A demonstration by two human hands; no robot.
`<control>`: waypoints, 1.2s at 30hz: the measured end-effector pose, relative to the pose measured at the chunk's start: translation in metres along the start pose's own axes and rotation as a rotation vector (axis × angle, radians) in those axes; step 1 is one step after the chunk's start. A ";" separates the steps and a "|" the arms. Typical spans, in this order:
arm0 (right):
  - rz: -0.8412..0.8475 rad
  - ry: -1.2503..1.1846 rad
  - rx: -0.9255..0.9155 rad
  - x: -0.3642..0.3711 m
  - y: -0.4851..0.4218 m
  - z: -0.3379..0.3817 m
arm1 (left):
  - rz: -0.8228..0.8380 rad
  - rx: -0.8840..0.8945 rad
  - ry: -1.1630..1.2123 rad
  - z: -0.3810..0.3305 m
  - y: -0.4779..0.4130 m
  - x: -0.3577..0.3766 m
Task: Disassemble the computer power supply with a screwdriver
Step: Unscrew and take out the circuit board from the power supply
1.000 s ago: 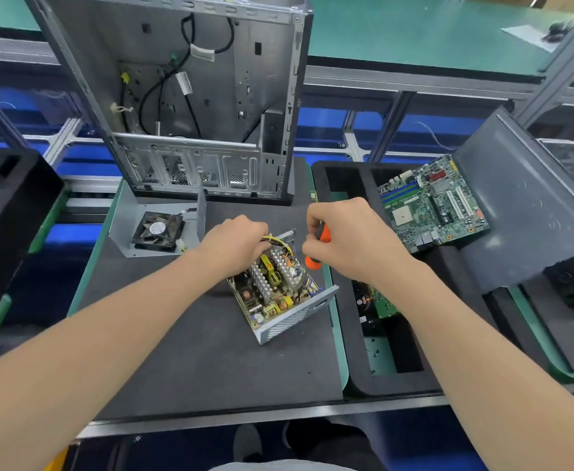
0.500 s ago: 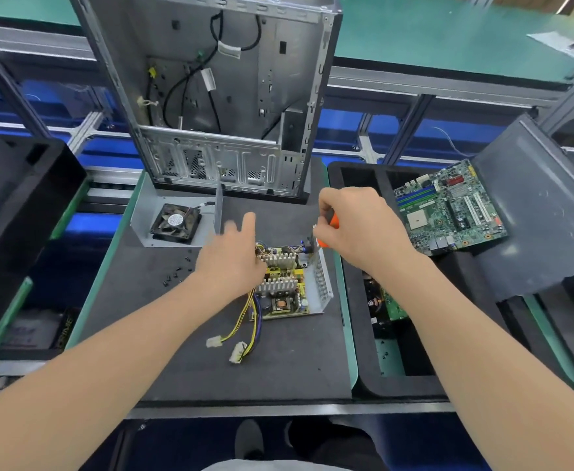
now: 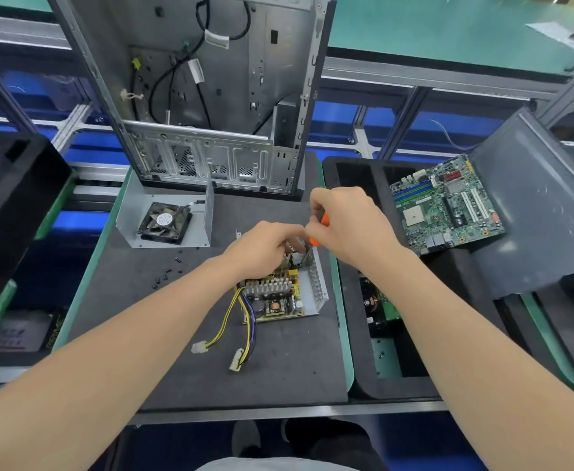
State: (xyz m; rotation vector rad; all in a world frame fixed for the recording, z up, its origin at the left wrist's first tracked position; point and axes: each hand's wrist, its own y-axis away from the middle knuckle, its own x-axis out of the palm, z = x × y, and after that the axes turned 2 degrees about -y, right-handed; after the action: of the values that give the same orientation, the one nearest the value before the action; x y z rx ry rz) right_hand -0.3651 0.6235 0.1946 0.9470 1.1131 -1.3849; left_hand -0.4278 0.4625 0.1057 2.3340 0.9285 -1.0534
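The opened power supply (image 3: 280,294) lies flat on the dark mat, its circuit board, heat sinks and perforated metal wall showing. Yellow and purple cables (image 3: 226,321) trail from it toward me and end in white connectors. My right hand (image 3: 347,222) grips an orange-handled screwdriver (image 3: 319,229), whose shaft points down into the far corner of the supply. My left hand (image 3: 265,248) rests on the far part of the board with curled fingers, right beside the screwdriver tip; what the fingers touch is hidden.
An empty computer case (image 3: 207,96) stands upright behind. The supply's metal cover with a black fan (image 3: 165,223) lies at back left, loose screws (image 3: 166,273) beside it. A motherboard (image 3: 445,205) rests on the black foam tray (image 3: 357,368) at right.
The power supply went from tilted on its edge to lying flat with cables spread toward me. My left hand moved back onto its far part. The screwdriver tip came down into the corner.
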 end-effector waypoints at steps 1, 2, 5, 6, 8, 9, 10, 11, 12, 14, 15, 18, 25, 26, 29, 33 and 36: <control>0.002 0.000 0.004 0.000 -0.001 0.000 | 0.001 0.002 0.004 0.001 0.001 0.000; 0.004 -0.001 0.008 0.001 -0.002 0.000 | 0.000 0.005 0.008 0.002 0.001 -0.001; 0.016 -0.007 0.011 0.003 -0.004 0.001 | -0.011 0.017 0.020 0.003 0.002 -0.001; 0.019 -0.008 0.011 0.003 -0.005 0.002 | -0.011 0.016 0.021 0.004 0.002 -0.001; 0.028 -0.008 0.013 0.004 -0.006 0.002 | -0.006 0.010 0.022 0.003 0.002 0.000; 0.033 -0.005 0.014 0.004 -0.007 0.002 | -0.005 0.008 0.023 0.004 0.002 0.000; 0.037 -0.004 0.015 0.004 -0.008 0.002 | -0.004 0.007 0.024 0.004 0.002 0.000; 0.041 -0.004 0.016 0.004 -0.009 0.001 | -0.001 0.007 0.023 0.005 0.001 0.000; 0.044 -0.006 0.016 0.004 -0.010 0.001 | 0.001 0.007 0.022 0.005 0.001 0.000; 0.047 -0.002 0.014 0.004 -0.011 0.001 | 0.002 0.005 0.020 0.006 0.001 0.000; 0.048 0.000 0.010 0.004 -0.011 0.001 | 0.000 0.003 0.021 0.006 0.001 0.000; 0.069 -0.004 -0.034 0.003 -0.011 0.001 | -0.004 0.002 0.033 0.006 0.001 0.000; 0.176 -0.043 -0.109 -0.001 -0.015 0.000 | -0.015 -0.027 0.109 0.005 -0.005 0.002; 0.141 -0.026 -0.092 0.002 -0.015 0.001 | -0.024 -0.025 0.096 0.003 -0.008 0.003; 0.100 0.071 -0.069 0.012 -0.019 0.004 | -0.070 -0.051 0.049 -0.003 -0.016 0.003; 0.251 -0.011 -0.143 0.001 -0.031 -0.003 | -0.132 -0.038 0.067 -0.008 -0.018 0.006; 0.376 -0.034 -0.218 -0.012 -0.035 -0.016 | -0.144 -0.044 0.099 -0.011 -0.016 0.005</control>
State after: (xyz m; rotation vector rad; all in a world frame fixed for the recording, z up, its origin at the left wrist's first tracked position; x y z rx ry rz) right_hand -0.3990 0.6417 0.2058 0.9149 0.9782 -0.9516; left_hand -0.4310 0.4821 0.1074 2.3298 1.1613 -0.9681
